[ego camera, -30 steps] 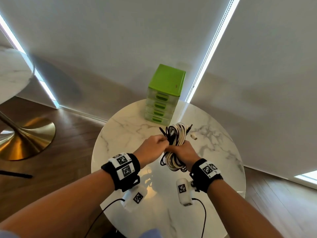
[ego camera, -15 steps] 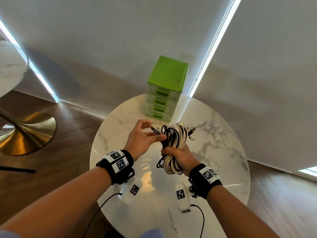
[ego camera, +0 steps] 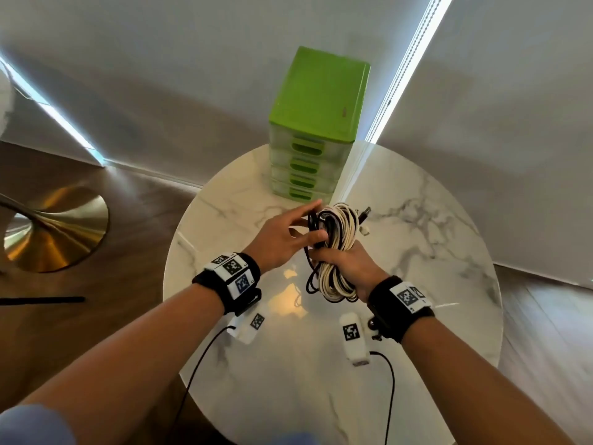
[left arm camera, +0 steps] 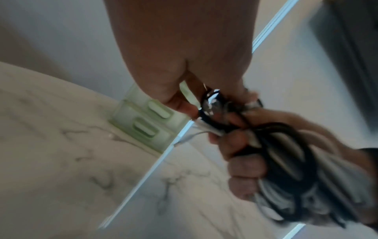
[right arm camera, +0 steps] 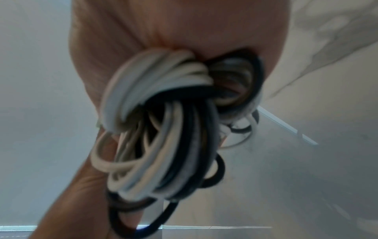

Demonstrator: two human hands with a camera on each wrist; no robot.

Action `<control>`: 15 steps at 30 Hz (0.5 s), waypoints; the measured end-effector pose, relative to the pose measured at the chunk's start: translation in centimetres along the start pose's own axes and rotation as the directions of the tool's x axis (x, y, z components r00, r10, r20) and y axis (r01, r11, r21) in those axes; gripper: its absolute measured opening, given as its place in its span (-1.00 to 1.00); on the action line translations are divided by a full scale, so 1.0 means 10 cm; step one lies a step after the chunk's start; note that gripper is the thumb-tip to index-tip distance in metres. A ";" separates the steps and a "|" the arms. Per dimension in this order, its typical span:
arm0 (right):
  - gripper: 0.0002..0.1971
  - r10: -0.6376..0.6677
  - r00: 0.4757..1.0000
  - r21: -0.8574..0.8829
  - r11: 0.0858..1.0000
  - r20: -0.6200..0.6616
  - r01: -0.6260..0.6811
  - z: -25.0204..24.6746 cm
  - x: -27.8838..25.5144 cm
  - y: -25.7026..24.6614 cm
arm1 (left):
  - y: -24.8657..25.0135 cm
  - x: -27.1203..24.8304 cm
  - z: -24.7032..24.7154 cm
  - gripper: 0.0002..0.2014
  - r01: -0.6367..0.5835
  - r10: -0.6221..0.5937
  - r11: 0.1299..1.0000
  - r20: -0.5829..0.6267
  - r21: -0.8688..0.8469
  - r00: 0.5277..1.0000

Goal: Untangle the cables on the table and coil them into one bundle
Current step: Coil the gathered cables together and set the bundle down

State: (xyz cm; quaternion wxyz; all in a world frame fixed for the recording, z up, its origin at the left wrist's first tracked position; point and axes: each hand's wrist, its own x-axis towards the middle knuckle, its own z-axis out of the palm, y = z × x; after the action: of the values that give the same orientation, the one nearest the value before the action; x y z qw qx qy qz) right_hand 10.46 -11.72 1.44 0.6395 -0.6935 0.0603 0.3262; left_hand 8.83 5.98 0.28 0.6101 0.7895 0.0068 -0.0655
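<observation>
Bundle (ego camera: 337, 252) of cables held up over the table (ego camera: 433, 252), standing tall in the gripping right hand (ego camera: 345, 268). Left hand (ego camera: 282, 240) just beside, maybe pinching a black strand (ego camera: 313, 220) up top.

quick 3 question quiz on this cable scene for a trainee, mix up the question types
1. True or false: the cable bundle lies flat on the marble table.
2. Which hand grips the bundle round its middle?
A. left hand
B. right hand
C. neither
3. Fill in: behind the hands, at the far edge of the table, stands a green ______.

Key
1. False: it is held up above the table.
2. B: the right hand is wrapped round the white and black coils, while the left hand's fingers work a black cable at the top of the bundle.
3. drawer unit
</observation>
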 end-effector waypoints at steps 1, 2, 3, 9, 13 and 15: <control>-0.78 0.004 0.999 0.000 1.000 -0.046 -0.004 -0.03 0.06 0.01 | -0.05 0.06 -0.02 -0.35 0.008 -0.008 0.999 -0.004 -0.043 1.000; -0.80 0.017 0.994 0.012 1.000 -0.107 -0.016 -0.06 0.13 0.04 | -0.12 0.13 -0.03 -0.39 0.040 -0.042 0.994 -0.020 -0.102 0.999; -0.80 0.032 0.986 0.039 0.999 -0.165 -0.026 -0.09 0.19 0.06 | -0.18 0.19 -0.03 -0.44 0.090 -0.101 0.980 -0.053 -0.177 0.994; -0.67 0.142 0.948 0.230 0.970 -0.284 -0.076 -0.28 0.43 0.07 | -0.63 0.69 0.04 -0.65 0.343 -0.420 0.864 -0.150 -0.369 0.895; -0.73 0.149 0.956 0.277 0.958 -0.254 -0.076 -0.33 0.47 0.07 | -0.75 0.96 0.15 -0.72 0.385 -0.520 0.763 -0.138 -0.519 0.843; -0.78 0.146 0.958 0.267 0.960 -0.247 -0.078 -0.35 0.48 0.09 | -0.77 1.06 0.18 -0.71 0.384 -0.540 0.734 -0.139 -0.560 0.830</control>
State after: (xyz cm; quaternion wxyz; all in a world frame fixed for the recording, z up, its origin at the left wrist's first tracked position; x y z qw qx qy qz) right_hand 15.03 -13.50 -1.93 0.6899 -0.6383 0.2258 0.2563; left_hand 18.43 5.47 -8.73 0.7521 0.5726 0.3121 -0.0949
